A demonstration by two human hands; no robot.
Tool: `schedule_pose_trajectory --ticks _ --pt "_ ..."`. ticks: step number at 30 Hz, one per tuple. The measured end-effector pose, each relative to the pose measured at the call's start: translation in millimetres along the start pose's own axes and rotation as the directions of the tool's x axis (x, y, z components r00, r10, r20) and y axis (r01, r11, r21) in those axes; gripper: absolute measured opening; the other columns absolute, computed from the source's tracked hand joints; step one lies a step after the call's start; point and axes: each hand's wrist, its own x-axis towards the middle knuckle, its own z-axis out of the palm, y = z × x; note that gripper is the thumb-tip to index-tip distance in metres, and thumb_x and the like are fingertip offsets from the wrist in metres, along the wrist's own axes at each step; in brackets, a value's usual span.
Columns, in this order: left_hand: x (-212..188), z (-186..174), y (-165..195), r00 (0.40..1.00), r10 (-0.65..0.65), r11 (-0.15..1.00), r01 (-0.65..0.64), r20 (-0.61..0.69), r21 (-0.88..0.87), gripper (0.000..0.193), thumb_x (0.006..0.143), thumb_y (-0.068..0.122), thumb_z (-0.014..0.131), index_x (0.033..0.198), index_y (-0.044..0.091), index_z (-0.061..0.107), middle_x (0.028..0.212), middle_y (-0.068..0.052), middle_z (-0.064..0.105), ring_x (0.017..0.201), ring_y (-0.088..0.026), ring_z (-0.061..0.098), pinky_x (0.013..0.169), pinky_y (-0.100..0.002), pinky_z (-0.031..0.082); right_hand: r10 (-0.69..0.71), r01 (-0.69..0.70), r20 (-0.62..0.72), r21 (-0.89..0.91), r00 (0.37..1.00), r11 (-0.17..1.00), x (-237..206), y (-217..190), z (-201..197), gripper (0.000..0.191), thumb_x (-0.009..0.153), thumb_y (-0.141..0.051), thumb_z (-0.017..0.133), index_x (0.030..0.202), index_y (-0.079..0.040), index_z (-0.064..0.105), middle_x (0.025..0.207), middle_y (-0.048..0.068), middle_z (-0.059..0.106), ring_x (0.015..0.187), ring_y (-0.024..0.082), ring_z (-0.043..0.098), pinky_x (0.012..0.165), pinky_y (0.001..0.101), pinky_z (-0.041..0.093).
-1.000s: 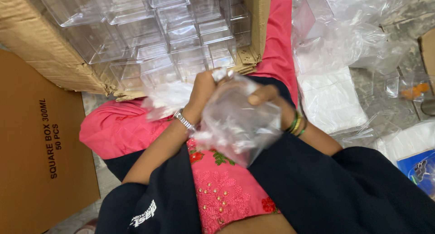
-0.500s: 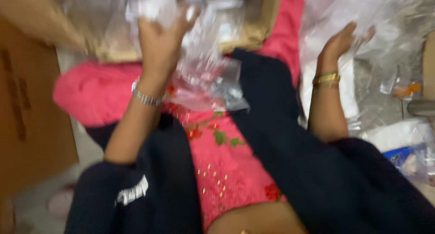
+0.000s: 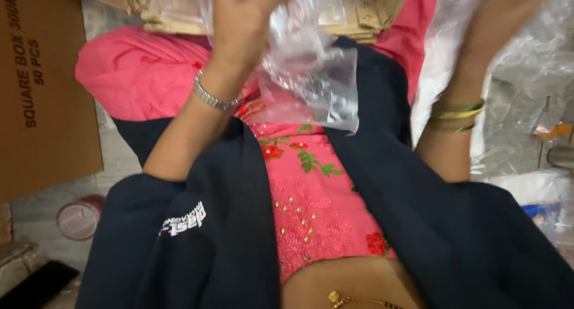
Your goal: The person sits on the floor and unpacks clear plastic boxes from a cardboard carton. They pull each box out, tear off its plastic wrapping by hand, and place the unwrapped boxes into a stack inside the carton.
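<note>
My left hand [image 3: 245,19] is raised near the top of the view and grips a crumpled clear plastic bag [image 3: 311,81], which hangs down over my pink embroidered lap. A metal watch band sits on that wrist. My right hand [image 3: 502,16], with green and gold bangles on the wrist, is lifted at the upper right against a heap of clear plastic [image 3: 538,64]. Its fingers run off the top edge, so what they hold is hidden.
A brown cardboard carton [image 3: 42,93] stands at the left. Another open carton [image 3: 371,19] lies ahead of my knees. A round lid-like disc [image 3: 78,219] and a black flat object [image 3: 36,285] lie on the floor at lower left. White packets [image 3: 526,186] sit at right.
Both hands held the bag over my lap a second ago. The right hand let go and swung up to the right; the left lifted the bag toward the carton.
</note>
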Motion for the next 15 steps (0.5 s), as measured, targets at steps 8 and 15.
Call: schedule_pose_trajectory --ticks 8,15 --pt "-5.0 -6.4 42.4 0.987 -0.158 0.986 0.159 0.016 -0.055 0.021 0.094 0.001 0.078 0.112 -0.003 0.069 0.102 -0.008 0.074 0.091 -0.012 0.07 0.081 -0.028 0.058 -0.112 -0.676 0.787 0.584 0.606 0.45 -64.7 -156.4 79.3 0.019 0.093 -0.001 0.081 0.095 -0.005 0.063 0.09 0.007 0.07 0.071 0.01 0.064 0.06 0.0237 0.05" --pt "-19.0 -22.9 22.3 0.953 -0.259 0.964 0.247 -0.158 -0.097 0.018 0.094 0.017 0.076 0.103 0.002 0.072 0.086 -0.001 0.071 0.069 -0.008 0.066 0.051 -0.024 0.047 -0.039 -0.53 0.706 0.565 0.707 0.633 -89.4 -163.9 86.5 0.015 0.094 -0.005 0.077 0.109 -0.002 0.074 0.085 0.0 0.069 0.071 0.004 0.059 0.064 0.0198 0.047"
